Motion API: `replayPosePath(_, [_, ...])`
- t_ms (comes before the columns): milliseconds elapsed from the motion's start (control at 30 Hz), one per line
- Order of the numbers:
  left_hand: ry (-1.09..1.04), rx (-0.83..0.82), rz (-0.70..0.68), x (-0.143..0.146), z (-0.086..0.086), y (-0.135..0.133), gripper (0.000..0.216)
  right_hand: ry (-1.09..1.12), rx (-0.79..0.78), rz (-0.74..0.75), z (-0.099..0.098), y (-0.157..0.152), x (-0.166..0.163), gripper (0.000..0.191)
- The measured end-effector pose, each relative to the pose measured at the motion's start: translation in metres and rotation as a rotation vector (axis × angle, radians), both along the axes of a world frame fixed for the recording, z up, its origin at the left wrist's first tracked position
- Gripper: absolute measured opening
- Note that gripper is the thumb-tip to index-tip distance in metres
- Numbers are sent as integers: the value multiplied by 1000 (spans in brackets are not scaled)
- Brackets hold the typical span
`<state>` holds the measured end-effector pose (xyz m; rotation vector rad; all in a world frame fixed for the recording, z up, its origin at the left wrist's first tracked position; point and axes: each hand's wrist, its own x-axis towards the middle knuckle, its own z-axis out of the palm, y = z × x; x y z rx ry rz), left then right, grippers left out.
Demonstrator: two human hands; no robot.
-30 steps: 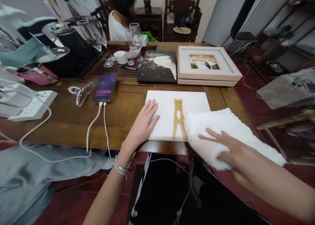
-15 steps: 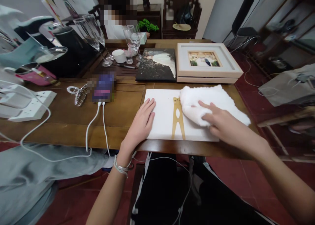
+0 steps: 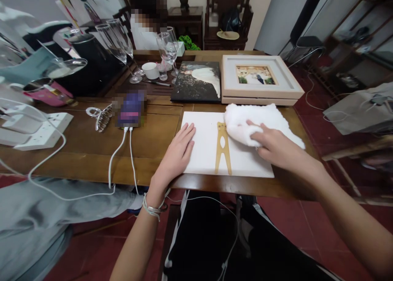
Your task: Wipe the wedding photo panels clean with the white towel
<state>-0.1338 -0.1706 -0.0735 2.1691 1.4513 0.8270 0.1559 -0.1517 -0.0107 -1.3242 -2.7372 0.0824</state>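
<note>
Flat on the left edge of a white board [image 3: 201, 150] rests my left hand [image 3: 179, 152], its fingers stretched out. My right hand [image 3: 272, 145] grips a fluffy white cloth [image 3: 254, 115] and presses it on the board's right part; some fingertips are sunk in the cloth. The cloth reaches past the board onto the wooden table [image 3: 150, 158]. Between my hands a gold clothespin-shaped figure [image 3: 222, 154] with an oval opening shows on the board; whether it is printed or a separate piece I cannot tell.
Behind the board lie a dark photo panel [image 3: 196, 90] and a pale framed picture [image 3: 260, 93]. Left are a phone [image 3: 132, 109] with cables, a hair claw [image 3: 101, 119] and a power strip [image 3: 50, 131]. Tall glasses [image 3: 119, 47] stand farther back. A person [image 3: 144, 33] sits across the table.
My right hand and the cloth have shifted slightly left and up over the board. My left hand stays in place on the board's edge.
</note>
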Motion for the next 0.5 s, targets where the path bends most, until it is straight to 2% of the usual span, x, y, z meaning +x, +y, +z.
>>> replayPosePath(100, [0,-3,7,0,1,0,45,7,58,-52,-9,27,-10,34])
replayPosePath(167, [-1,1,13,1,1,0,45,10,51,-82,-10,24,-12,33])
replayPosePath(233, [-2,10,20,1,0,-1,44,19,29,-78,-6,5,-10,32])
replayPosePath(333, [4,23,22,1,-1,0,44,49,-39,14,4,-47,4,29])
replayPosePath(433, [7,42,14,0,-3,0,44,18,-206,56,16,-98,23,27])
replayPosePath(500, [7,53,13,0,-5,1,44,-8,-290,68,22,-116,32,24])
